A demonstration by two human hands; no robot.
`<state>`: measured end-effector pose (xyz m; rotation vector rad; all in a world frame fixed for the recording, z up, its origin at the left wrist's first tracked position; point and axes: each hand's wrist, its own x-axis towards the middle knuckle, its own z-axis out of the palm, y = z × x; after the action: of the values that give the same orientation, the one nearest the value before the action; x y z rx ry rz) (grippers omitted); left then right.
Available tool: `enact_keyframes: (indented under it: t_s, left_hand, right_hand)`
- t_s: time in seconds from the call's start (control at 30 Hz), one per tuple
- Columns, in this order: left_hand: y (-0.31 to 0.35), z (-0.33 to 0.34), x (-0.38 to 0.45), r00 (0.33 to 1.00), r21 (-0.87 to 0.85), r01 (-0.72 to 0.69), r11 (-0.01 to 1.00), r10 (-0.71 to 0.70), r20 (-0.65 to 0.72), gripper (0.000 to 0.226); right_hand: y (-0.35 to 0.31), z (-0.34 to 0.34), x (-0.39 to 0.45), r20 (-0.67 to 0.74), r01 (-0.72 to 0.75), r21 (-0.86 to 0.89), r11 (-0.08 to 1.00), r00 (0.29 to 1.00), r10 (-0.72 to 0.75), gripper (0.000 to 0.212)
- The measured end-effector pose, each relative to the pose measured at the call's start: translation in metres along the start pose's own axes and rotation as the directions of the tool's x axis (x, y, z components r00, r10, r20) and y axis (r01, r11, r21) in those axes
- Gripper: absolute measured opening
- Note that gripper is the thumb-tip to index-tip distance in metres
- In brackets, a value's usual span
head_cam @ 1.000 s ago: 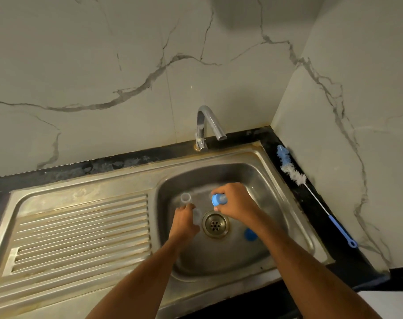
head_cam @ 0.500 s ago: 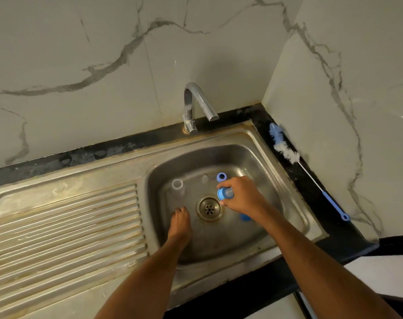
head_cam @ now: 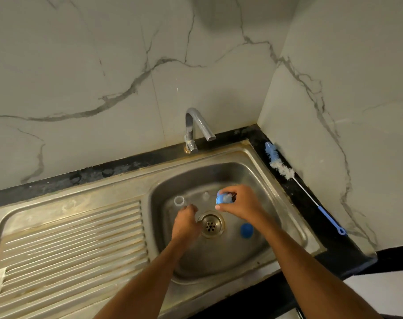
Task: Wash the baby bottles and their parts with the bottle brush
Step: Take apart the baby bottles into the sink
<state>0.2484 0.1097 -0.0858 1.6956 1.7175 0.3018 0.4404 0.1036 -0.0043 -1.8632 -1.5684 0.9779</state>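
Looks like the sorting-parts stage: right hand (head_cam: 240, 204) pinches a blue collar (head_cam: 223, 199) over the sink (head_cam: 285, 203), left hand (head_cam: 185, 221) curled near the drain, can't tell if holding. Brush (head_cam: 285, 171) sits untouched on the counter, so grab that next

The left hand (head_cam: 186, 223) reaches farther into the sink beside the clear bottle (head_cam: 179, 201); the right hand (head_cam: 239, 204) lifts the blue ring (head_cam: 223, 199).

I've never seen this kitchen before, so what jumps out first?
Both hands are down in the steel sink: the right hand holds a blue bottle part behind the drain, the left hand beside it. A blue-and-white bottle brush lies untouched on the dark counter, right of the sink.
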Motion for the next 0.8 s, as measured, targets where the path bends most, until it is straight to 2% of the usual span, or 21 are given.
enact_keyframes:
  t_s: [0.07,0.13,0.17,0.2,0.27,0.37,0.47,0.53,0.6,0.73,0.8]
  left_hand:
    - [0.028,-0.018,0.004,0.999,-0.269,0.017,0.963,-0.027,-0.032,0.02]
    - [0.059,-0.04,0.004,0.994,-0.611,0.111,0.784,-0.078,0.08,0.017]
    - [0.072,-0.051,0.002,0.988,-0.724,0.142,0.675,-0.052,0.146,0.016]
    - [0.082,-0.059,0.001,0.985,-0.77,0.141,0.622,-0.007,0.175,0.016]
    - [0.089,-0.068,0.002,0.985,-0.775,0.117,0.622,0.028,0.171,0.015]
    - [0.087,-0.073,0.009,0.992,-0.762,0.101,0.639,-0.004,0.128,0.025]
    - [0.082,-0.076,0.012,0.995,-0.769,0.078,0.634,0.004,0.104,0.029]
    - [0.082,-0.075,0.013,0.997,-0.731,0.044,0.681,0.014,0.073,0.028]
    - [0.084,-0.073,0.013,0.999,-0.685,0.021,0.728,0.014,0.046,0.023]
    - [0.087,-0.073,0.011,0.997,-0.63,-0.043,0.775,0.069,0.017,0.022]
    - [0.089,-0.075,0.008,0.994,-0.608,-0.077,0.79,0.11,0.017,0.025]
  right_hand:
    - [-0.006,-0.004,0.001,0.002,-0.073,0.136,0.988,0.997,0.074,0.04]
    - [-0.011,-0.005,0.003,0.018,-0.093,0.217,0.972,0.996,0.091,0.035]
    - [-0.013,-0.006,0.005,0.017,-0.076,0.224,0.972,0.997,0.074,0.034]
    - [-0.017,-0.006,0.006,0.012,-0.053,0.217,0.975,0.999,0.051,0.034]
    - [-0.022,-0.008,0.01,0.029,-0.073,0.309,0.948,0.997,0.068,0.039]
    - [-0.037,-0.013,0.008,0.153,-0.172,0.585,0.793,0.983,0.101,0.037]
    - [-0.04,-0.018,0.004,0.223,-0.193,0.677,0.71,0.973,0.053,0.028]
    - [-0.039,-0.018,0.004,0.234,-0.186,0.712,0.677,0.972,0.021,0.028]
    - [-0.037,-0.015,0.006,0.221,-0.189,0.719,0.669,0.975,0.037,0.016]
    - [-0.033,-0.009,0.009,0.171,-0.168,0.669,0.724,0.983,0.071,0.041]
    - [-0.033,-0.008,0.008,0.158,-0.141,0.641,0.755,0.986,0.05,0.041]
